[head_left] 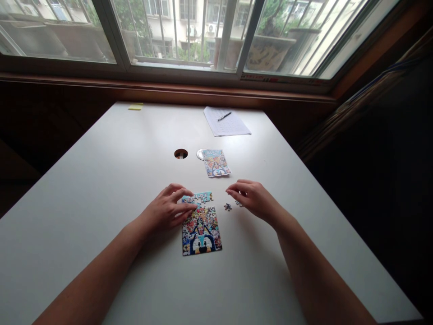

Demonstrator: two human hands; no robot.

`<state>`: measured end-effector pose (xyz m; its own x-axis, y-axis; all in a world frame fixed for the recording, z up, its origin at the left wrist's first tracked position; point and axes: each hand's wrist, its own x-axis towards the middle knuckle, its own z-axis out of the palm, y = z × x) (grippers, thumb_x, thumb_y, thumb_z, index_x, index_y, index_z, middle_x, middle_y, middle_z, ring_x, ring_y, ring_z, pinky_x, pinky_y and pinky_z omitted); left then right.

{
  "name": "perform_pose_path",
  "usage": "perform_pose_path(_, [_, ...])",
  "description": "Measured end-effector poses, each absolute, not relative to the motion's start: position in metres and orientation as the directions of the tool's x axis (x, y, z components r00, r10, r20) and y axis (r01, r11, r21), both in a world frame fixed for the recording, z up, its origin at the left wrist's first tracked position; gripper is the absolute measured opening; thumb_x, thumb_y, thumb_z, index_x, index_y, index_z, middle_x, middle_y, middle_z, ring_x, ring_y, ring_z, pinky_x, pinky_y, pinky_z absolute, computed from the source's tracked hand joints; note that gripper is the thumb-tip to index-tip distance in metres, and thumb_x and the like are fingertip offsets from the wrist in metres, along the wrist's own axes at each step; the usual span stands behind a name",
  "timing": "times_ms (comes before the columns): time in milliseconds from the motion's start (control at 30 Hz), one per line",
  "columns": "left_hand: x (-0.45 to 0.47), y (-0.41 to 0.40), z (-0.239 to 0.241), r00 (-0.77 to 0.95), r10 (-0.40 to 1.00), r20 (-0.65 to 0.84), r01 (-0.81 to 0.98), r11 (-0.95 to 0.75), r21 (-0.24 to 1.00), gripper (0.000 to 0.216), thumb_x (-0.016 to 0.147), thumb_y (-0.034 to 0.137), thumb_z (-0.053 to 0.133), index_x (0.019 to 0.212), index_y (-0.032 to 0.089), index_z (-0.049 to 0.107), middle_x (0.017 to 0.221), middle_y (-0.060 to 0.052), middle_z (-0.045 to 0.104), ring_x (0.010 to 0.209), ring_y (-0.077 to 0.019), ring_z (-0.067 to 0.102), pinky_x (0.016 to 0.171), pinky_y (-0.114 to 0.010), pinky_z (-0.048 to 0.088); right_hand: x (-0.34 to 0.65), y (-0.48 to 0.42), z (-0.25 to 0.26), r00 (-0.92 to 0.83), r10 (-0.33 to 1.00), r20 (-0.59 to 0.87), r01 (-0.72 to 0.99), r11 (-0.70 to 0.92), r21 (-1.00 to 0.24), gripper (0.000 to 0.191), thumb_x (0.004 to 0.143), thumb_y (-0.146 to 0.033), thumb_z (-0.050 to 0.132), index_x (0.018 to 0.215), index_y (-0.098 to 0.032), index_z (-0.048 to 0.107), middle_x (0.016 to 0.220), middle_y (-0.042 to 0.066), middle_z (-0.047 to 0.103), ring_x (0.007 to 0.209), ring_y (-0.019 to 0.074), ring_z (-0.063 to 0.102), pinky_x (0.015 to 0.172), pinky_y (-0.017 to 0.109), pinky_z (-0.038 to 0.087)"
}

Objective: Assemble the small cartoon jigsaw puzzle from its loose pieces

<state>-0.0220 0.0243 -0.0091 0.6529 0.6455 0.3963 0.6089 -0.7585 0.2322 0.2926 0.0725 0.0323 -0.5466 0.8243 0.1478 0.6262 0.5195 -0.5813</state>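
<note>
A small colourful jigsaw puzzle (202, 230) lies on the white table (101, 189) in front of me, most of it joined, with a blue cartoon face at its bottom. My left hand (169, 208) rests on the puzzle's upper left edge, fingers bent and pressing on the pieces there. My right hand (252, 197) hovers to the right with its fingertips drawn together over loose pieces (228, 206); whether they pinch a piece is unclear.
A reference picture card (216, 163) lies beyond the puzzle beside a round tin lid (200, 154) and a cable hole (181, 154). Farther back are a sheet of paper (226, 122) with a pen (224, 116) and yellow sticky notes (135, 106). Windows run along the far wall.
</note>
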Motion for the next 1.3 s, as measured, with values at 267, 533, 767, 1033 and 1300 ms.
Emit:
perform_pose_path(267, [-0.022, 0.022, -0.004, 0.630, 0.639, 0.442, 0.571, -0.767, 0.295, 0.023, 0.089, 0.018, 0.063, 0.109, 0.026, 0.071, 0.119, -0.007, 0.062, 0.112, -0.0254, 0.049, 0.095, -0.042, 0.050, 0.316, 0.078, 0.043, -0.518, 0.848, 0.113, 0.678, 0.488, -0.550, 0.022, 0.096, -0.032, 0.056, 0.094, -0.024, 0.076, 0.092, 0.003, 0.074, 0.080, 0.0180, 0.068, 0.074, 0.030, 0.050])
perform_pose_path(533, [-0.023, 0.020, -0.001, 0.634, 0.638, 0.437, 0.548, -0.769, 0.328, 0.025, 0.088, 0.017, 0.063, 0.110, 0.025, 0.070, 0.114, -0.006, 0.063, 0.110, -0.0246, 0.049, 0.095, -0.041, 0.049, 0.339, 0.084, 0.041, -0.433, 0.901, 0.032, 0.755, 0.381, -0.534, 0.019, 0.092, -0.034, 0.060, 0.095, -0.025, 0.077, 0.094, 0.002, 0.076, 0.080, 0.0194, 0.069, 0.072, 0.030, 0.051])
perform_pose_path(767, [-0.024, 0.022, -0.005, 0.679, 0.637, 0.365, 0.563, -0.770, 0.300, 0.036, 0.089, 0.021, 0.064, 0.123, 0.033, 0.067, 0.124, -0.006, 0.058, 0.117, -0.0265, 0.045, 0.099, -0.043, 0.048, 0.331, 0.084, 0.035, -0.469, 0.883, -0.003, 0.767, 0.405, -0.497, 0.019, 0.091, -0.031, 0.058, 0.098, -0.025, 0.075, 0.094, 0.003, 0.072, 0.073, 0.0167, 0.064, 0.068, 0.028, 0.047])
perform_pose_path(1033, [-0.024, 0.023, -0.007, 0.690, 0.633, 0.350, 0.566, -0.774, 0.285, 0.039, 0.089, 0.022, 0.065, 0.125, 0.037, 0.066, 0.126, -0.004, 0.058, 0.119, -0.0260, 0.045, 0.099, -0.043, 0.049, 0.332, 0.083, 0.035, -0.503, 0.847, -0.169, 0.761, 0.342, -0.552, 0.018, 0.089, -0.029, 0.059, 0.097, -0.027, 0.075, 0.099, 0.004, 0.068, 0.083, 0.0176, 0.065, 0.076, 0.028, 0.050])
perform_pose_path(1300, [-0.024, 0.022, -0.007, 0.689, 0.633, 0.353, 0.566, -0.774, 0.283, 0.037, 0.089, 0.022, 0.065, 0.124, 0.036, 0.066, 0.125, -0.005, 0.058, 0.118, -0.0258, 0.046, 0.099, -0.043, 0.049, 0.329, 0.084, 0.033, -0.559, 0.778, -0.288, 0.704, 0.262, -0.661, 0.024, 0.084, -0.029, 0.064, 0.105, -0.028, 0.075, 0.103, 0.005, 0.063, 0.089, 0.0186, 0.065, 0.082, 0.029, 0.052])
